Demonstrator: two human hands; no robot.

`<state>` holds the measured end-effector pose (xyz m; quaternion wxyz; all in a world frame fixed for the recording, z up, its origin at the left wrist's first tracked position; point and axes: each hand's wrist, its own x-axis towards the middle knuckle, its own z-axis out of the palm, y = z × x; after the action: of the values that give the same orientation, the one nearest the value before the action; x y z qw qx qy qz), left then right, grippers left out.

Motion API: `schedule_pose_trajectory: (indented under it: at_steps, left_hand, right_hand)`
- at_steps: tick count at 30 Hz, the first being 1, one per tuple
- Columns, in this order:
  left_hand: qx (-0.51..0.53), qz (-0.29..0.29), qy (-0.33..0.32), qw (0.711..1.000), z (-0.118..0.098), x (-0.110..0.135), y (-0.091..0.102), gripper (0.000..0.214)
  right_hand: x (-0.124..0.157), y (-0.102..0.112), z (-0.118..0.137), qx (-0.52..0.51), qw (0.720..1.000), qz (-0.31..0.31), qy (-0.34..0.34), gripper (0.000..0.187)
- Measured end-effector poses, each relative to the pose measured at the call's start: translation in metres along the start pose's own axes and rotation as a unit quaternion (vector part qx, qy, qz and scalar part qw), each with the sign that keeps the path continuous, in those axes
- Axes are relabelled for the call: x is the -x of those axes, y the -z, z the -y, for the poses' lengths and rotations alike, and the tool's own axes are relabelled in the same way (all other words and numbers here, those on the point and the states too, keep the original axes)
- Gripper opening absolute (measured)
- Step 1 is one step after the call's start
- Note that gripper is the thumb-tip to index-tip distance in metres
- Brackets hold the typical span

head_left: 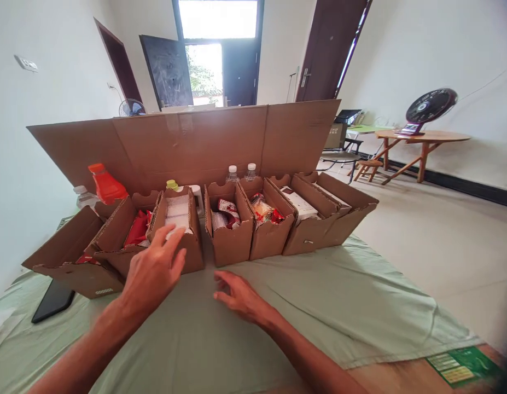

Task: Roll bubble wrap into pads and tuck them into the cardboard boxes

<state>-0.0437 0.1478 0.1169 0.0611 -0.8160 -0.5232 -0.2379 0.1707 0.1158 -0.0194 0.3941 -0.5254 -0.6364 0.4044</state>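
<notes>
My left hand [155, 271] reaches forward with fingers spread, open, its fingertips at the front wall of a small cardboard box [191, 257] that holds white packets [177, 213]. My right hand [237, 295] hovers low over the pale green cloth [319, 306], fingers loosely stretched, open and holding nothing. A row of several open cardboard boxes stands across the table. One box [231, 246] holds red and white packets, another [272, 241] holds snack bags. A box [117, 241] on the left holds red packets.
A tall cardboard sheet [196, 142] stands behind the boxes. Bottles stand behind them: an orange-capped red one [105, 183] and two clear ones [240, 172]. A black phone [52, 301] lies at the left. A round wooden table [421, 137] with a fan stands at the right.
</notes>
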Motion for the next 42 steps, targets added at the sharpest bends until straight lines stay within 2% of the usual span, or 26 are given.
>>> schedule_pose_trajectory:
  at_steps: [2,4,8,10,13,23,25,27,29,31,34,36,39,42]
  left_hand:
    - [0.064,-0.016,-0.061,0.996,-0.022,-0.001,-0.007,0.043]
    - [0.089,-0.002,-0.096,0.991,-0.043,-0.009,-0.015,0.046]
    - [0.007,0.101,-0.06,0.993,-0.068,-0.038,-0.03,0.051]
    - [-0.025,0.134,-0.041,0.99,-0.07,-0.049,-0.036,0.044]
    - [-0.039,0.138,-0.026,0.989,-0.065,-0.056,-0.041,0.033]
    - [-0.073,0.136,0.016,0.988,-0.052,-0.041,-0.031,0.031]
    - [-0.078,0.121,0.023,0.989,-0.054,-0.037,-0.028,0.036]
    - [-0.066,0.07,0.02,0.995,-0.058,-0.033,-0.025,0.043]
    - [-0.014,0.009,-0.01,1.0,-0.066,-0.031,-0.024,0.048]
    - [0.057,-0.017,-0.061,0.996,-0.079,-0.034,-0.025,0.047]
    - [0.114,0.025,-0.126,0.985,-0.11,-0.045,-0.033,0.051]
    - [0.093,0.078,-0.142,0.982,-0.132,-0.057,-0.041,0.059]
    - [0.023,0.14,-0.124,0.982,-0.156,-0.075,-0.055,0.064]
    - [-0.01,0.155,-0.098,0.983,-0.159,-0.087,-0.063,0.057]
  right_hand:
    - [0.017,0.021,-0.009,0.011,0.999,-0.027,-0.023,0.05]
    - [0.026,0.039,-0.016,0.018,0.997,-0.058,-0.044,0.059]
    - [0.019,0.055,-0.019,0.013,0.994,-0.093,-0.059,0.073]
    - [0.012,0.054,-0.02,0.009,0.993,-0.099,-0.062,0.076]
    - [0.005,0.051,-0.022,0.005,0.993,-0.098,-0.065,0.079]
    - [-0.014,0.034,-0.022,-0.018,0.996,-0.067,-0.056,0.08]
    - [-0.012,0.034,-0.021,-0.026,0.996,-0.066,-0.05,0.081]
    - [-0.005,0.039,-0.022,-0.033,0.996,-0.07,-0.046,0.08]
    - [0.006,0.05,-0.023,-0.04,0.994,-0.087,-0.046,0.076]
    - [0.02,0.066,-0.026,-0.044,0.99,-0.123,-0.051,0.07]
    - [0.035,0.092,-0.029,-0.043,0.979,-0.191,-0.06,0.072]
    - [0.039,0.104,-0.032,-0.041,0.973,-0.219,-0.064,0.077]
    - [0.037,0.113,-0.037,-0.04,0.971,-0.224,-0.068,0.081]
    - [0.029,0.115,-0.045,-0.04,0.973,-0.215,-0.074,0.083]
